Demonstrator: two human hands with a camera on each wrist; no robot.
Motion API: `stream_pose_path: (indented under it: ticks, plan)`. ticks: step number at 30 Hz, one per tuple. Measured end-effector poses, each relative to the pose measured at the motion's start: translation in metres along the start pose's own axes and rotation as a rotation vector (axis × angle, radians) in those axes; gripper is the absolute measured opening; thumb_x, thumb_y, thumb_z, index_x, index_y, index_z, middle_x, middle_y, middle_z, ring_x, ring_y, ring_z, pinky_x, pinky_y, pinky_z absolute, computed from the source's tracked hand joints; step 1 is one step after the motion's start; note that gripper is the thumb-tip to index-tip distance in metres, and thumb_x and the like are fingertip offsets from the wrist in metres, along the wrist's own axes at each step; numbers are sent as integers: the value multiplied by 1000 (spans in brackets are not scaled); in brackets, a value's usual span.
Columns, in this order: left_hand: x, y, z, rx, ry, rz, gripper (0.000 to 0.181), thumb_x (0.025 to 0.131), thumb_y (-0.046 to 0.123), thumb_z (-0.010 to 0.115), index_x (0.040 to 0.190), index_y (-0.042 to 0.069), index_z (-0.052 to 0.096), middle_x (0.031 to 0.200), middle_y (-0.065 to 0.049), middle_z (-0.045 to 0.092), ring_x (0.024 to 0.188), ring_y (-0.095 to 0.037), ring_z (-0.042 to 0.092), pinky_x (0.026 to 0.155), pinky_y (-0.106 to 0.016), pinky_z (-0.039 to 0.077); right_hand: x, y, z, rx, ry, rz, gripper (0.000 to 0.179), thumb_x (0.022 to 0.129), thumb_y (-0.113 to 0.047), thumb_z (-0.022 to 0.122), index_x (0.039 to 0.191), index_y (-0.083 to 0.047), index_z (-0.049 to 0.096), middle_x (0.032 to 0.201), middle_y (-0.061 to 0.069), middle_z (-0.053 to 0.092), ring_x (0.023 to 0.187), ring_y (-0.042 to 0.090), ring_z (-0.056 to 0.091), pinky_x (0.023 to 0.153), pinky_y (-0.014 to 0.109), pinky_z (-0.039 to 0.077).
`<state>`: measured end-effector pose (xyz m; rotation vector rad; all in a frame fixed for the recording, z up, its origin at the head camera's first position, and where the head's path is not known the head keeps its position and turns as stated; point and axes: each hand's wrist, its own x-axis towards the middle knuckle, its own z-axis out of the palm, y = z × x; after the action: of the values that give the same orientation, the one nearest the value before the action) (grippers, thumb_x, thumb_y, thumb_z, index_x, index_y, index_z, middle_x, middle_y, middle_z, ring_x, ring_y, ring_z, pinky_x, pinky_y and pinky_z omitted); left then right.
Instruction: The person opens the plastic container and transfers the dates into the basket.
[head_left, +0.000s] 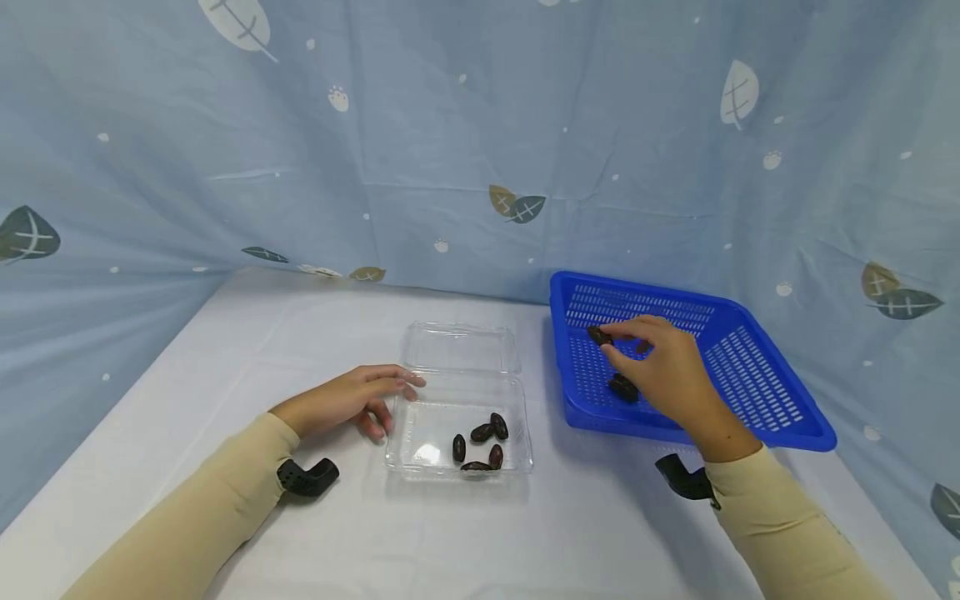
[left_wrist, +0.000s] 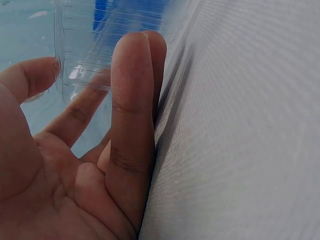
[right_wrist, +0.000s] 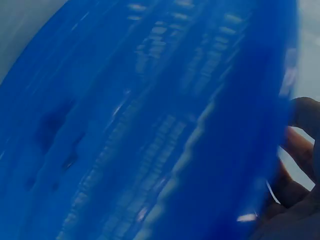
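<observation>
In the head view, my right hand (head_left: 663, 367) is over the blue basket (head_left: 757, 375), pinching a dark brown date (head_left: 598, 335) between thumb and fingertips. More dates (head_left: 622, 387) lie beneath it on the basket floor, partly hidden by the hand. My left hand (head_left: 358, 396) rests at the left side of a clear plastic box (head_left: 408, 458), its fingertips touching the rim. Several glossy dates (head_left: 482, 432) lie in the box's near right part. The left wrist view shows loosely spread fingers (left_wrist: 132, 85) against the clear wall. Blur and the basket hide the held date in the right wrist view.
The box's hinged lid (head_left: 461, 346) lies open towards the back. A white cloth (head_left: 360, 542) covers the table. Behind it hangs a light blue curtain (head_left: 420, 125) with leaf prints. The basket's raised rim (head_left: 570, 408) stands to the right of the box.
</observation>
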<state>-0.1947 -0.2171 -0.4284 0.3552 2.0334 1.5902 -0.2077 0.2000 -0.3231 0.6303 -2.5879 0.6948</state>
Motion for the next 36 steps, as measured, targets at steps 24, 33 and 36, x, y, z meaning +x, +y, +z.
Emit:
stream_pose_path:
  ticks: [24, 33, 36]
  plan:
    - [-4, -1, 1, 30, -3, 4, 42, 107, 35, 46, 143, 14, 51, 134, -16, 56, 70, -18, 65, 64, -30, 60, -3, 102, -8, -139, -375, 253, 24, 94, -10, 65, 111, 5, 73, 107, 26, 72, 95, 41, 69, 70, 46, 59]
    - [-3, 3, 1, 12, -10, 7, 42, 107, 35, 45, 142, 14, 52, 132, -16, 56, 69, -16, 65, 63, -31, 60, -1, 109, 0, -149, -442, 263, 23, 94, -9, 64, 108, 6, 73, 104, 25, 72, 98, 42, 68, 75, 50, 59]
    - [-2, 3, 1, 13, -9, 5, 41, 107, 34, 45, 143, 14, 52, 131, -16, 57, 68, -16, 65, 63, -31, 60, -1, 110, 2, -163, -457, 249, 22, 93, -8, 65, 107, 8, 73, 101, 25, 72, 95, 42, 68, 75, 51, 58]
